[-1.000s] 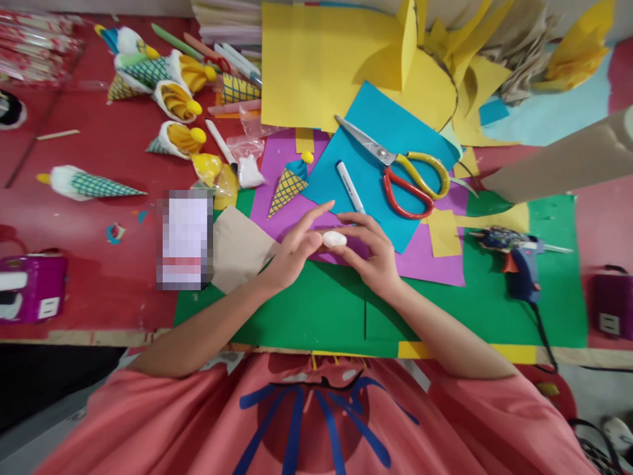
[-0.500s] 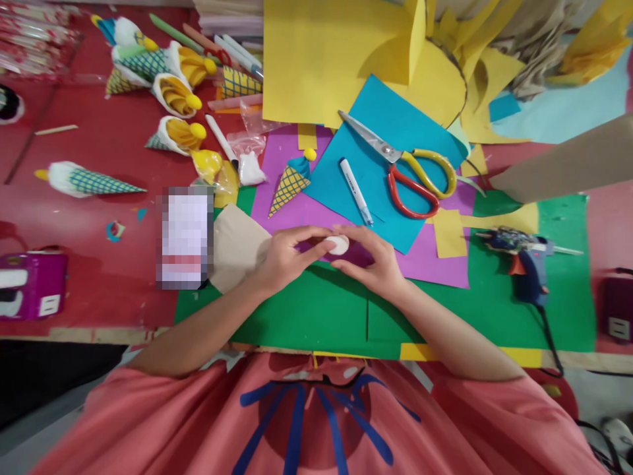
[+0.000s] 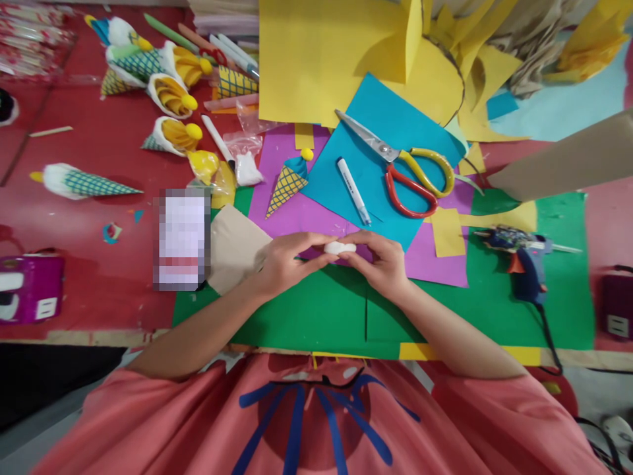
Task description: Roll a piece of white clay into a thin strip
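Observation:
A small white lump of soft clay (image 3: 339, 247) is pinched between the fingertips of both hands, just above the purple paper (image 3: 291, 211). My left hand (image 3: 287, 260) grips its left end with thumb and fingers closed. My right hand (image 3: 378, 260) grips the right end the same way. Both hands hover over the green sheet (image 3: 321, 310) at the table's front. A paper cone with a yellow grid and a yellow ball (image 3: 287, 181) lies a little beyond the hands.
Scissors with red and yellow handles (image 3: 405, 168) and a white marker (image 3: 353, 191) lie on blue paper (image 3: 380, 125). A glue gun (image 3: 524, 260) rests at the right. Several finished cones (image 3: 168, 92) sit at the back left, a blurred phone (image 3: 182, 237) to the left, yellow sheets (image 3: 316, 59) behind.
My left hand's fingers, stretched out a second ago, have curled in and closed on the white lump. Both hands have drawn together and now pinch it from either side.

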`<control>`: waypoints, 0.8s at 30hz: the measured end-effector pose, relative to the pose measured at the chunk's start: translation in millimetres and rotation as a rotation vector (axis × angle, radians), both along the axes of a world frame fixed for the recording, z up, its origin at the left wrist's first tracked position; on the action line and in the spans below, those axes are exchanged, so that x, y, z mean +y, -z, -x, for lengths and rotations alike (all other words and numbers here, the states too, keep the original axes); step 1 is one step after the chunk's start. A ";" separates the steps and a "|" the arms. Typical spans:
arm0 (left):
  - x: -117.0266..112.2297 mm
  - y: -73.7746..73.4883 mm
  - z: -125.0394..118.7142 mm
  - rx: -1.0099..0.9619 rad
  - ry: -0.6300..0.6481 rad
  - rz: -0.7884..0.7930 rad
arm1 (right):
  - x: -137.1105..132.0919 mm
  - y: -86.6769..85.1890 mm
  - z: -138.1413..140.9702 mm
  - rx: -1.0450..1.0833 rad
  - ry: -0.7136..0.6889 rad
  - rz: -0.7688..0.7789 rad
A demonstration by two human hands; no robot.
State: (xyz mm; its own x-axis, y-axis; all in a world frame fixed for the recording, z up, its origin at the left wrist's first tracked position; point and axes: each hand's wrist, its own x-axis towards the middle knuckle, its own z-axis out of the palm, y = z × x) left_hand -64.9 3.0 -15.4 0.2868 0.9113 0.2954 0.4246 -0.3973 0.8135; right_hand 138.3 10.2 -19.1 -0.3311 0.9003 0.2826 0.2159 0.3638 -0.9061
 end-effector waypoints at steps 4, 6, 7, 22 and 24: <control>-0.8 0.5 3.1 0.039 -0.004 -0.029 | 0.7 -0.3 0.4 0.010 0.005 0.000; -1.3 -0.7 3.7 0.042 -0.043 0.003 | 1.0 0.4 0.7 0.018 0.024 0.016; -1.6 -1.4 3.6 0.035 -0.069 0.028 | 1.1 0.9 0.8 0.022 0.042 0.028; -1.0 6.7 -3.3 -0.284 0.061 0.344 | -1.0 -1.0 -1.1 -0.059 -0.061 -0.030; -0.6 2.2 -4.3 -0.221 0.094 0.277 | -2.2 -1.6 0.5 -0.028 -0.060 0.057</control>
